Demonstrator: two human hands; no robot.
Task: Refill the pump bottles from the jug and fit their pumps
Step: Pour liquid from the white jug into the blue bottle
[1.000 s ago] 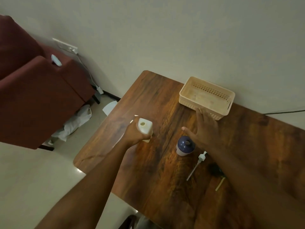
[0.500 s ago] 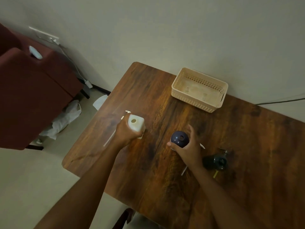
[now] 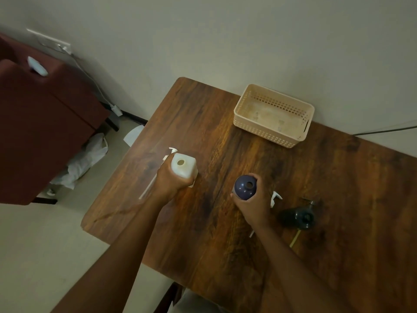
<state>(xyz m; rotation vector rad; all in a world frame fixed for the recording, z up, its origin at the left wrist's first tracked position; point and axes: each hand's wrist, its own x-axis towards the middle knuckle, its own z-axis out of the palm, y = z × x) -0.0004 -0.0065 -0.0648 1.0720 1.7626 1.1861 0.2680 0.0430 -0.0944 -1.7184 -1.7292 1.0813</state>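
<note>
Gripping: my left hand [image 3: 170, 182] clasps the square white plastic bottle [image 3: 183, 166]; my right hand [image 3: 253, 205] clasps the round navy bottle [image 3: 244, 188].

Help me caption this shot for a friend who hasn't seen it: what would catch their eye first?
Two hands each grip an open-necked bottle on the wooden table: the left hand holds a white bottle, the right hand a dark blue bottle. A cream perforated basket sits at the far edge by the wall, and a dark bottle stands to the right.
</note>
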